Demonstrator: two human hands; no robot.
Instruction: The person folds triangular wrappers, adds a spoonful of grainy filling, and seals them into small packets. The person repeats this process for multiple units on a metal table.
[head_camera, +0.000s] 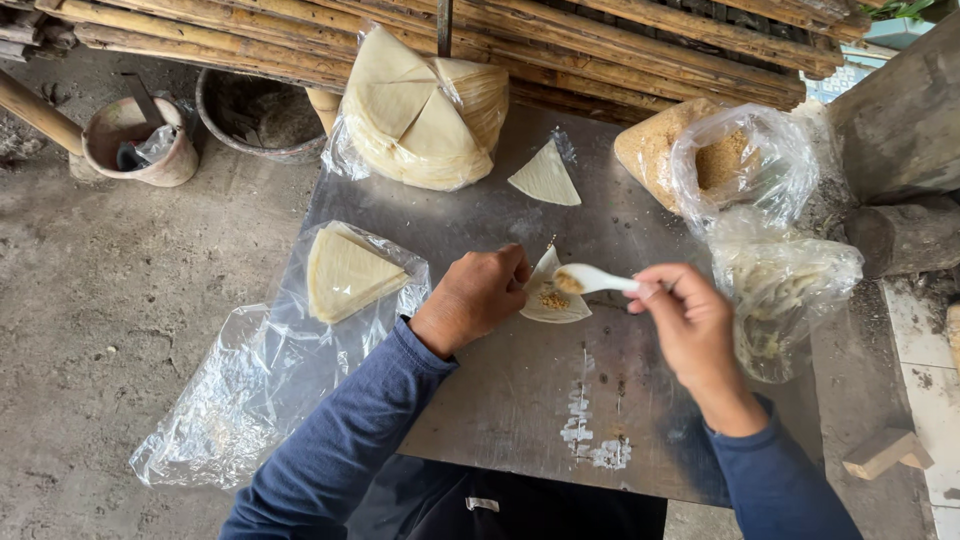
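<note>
A stack of pale triangular wrapper sheets (345, 272) lies on clear plastic overhanging the grey metal table's (520, 390) left edge. The left hand (478, 292) pinches a folded pale wrapper cone (553, 292) at table centre. At three o'clock of it, the right hand (690, 318) grips a white plastic spoon (592, 281), bowl over the crumb filling. Bare metal lies open at six o'clock.

wrapper stack (425, 110) behind | filling bag (725, 160) right | table (520, 400) beneath
</note>
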